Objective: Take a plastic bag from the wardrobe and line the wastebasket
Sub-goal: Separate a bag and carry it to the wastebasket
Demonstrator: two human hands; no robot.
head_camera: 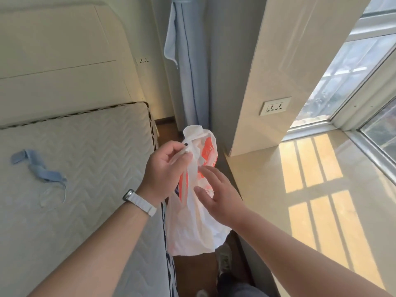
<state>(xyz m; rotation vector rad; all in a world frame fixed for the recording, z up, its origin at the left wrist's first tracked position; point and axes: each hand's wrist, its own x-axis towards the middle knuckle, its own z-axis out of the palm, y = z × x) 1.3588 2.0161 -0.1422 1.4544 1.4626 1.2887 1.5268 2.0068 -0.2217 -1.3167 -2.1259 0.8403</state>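
A white plastic bag (192,228) with orange print hangs in front of me, over the narrow gap between the bed and the window ledge. My left hand (166,168), with a white watch on its wrist, pinches the bag's upper edge between thumb and fingers. My right hand (220,196) is spread flat against the bag's side lower down, fingers apart and touching the plastic. No wastebasket or wardrobe is in view.
A bare quilted mattress (81,163) with a blue cloth strip (36,168) lies on the left. A wide sunlit window ledge (310,189) runs on the right, beside a pillar with a wall socket (275,106). Blue curtains (188,67) hang ahead. Dark floor (197,273) shows below.
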